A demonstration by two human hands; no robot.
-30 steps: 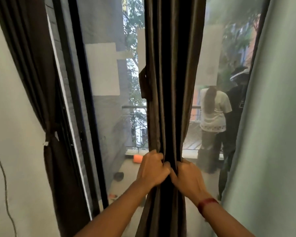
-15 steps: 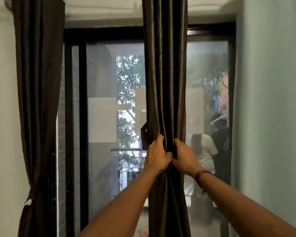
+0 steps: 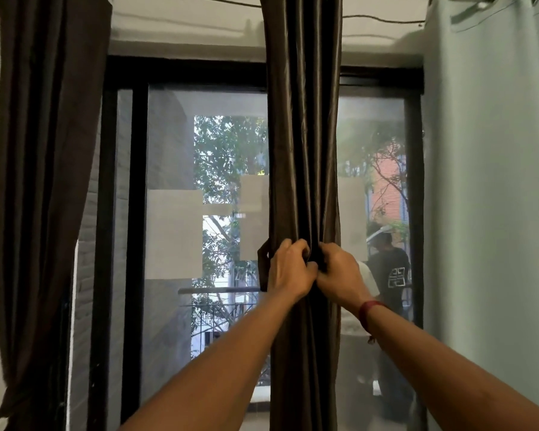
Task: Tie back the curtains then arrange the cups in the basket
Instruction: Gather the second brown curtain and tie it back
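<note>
- Both hands grasped the middle curtain: left hand (image 3: pixel 288 269) and right hand (image 3: pixel 339 276) met knuckle to knuckle, fingers curled round the gathered brown folds, in front of the window glass (image 3: pixel 171 135)
- Middle curtain (image 3: pixel 304 150) hung bunched into a narrow column between the left curtain (image 3: pixel 44 150), which drew in narrow near its lower end, and the pale curtain (image 3: pixel 492 213) at the right; cups and basket were out of view
- Dark flap (image 3: pixel 263 262) stood out just left of the left hand; whether it was a tie band could not be told
- Risk 1: the shiny folds looked slippery, so freeing one hand to reach for a tie would probably let pleats spill and the bundle widen
- Risk 2: a hard downward pull could strain the hanging above, where the fixing was hidden
- Risk 3: a tie made at this spot would leave the curtain across the middle of the glass; the bundle probably needed shifting to one side first
</note>
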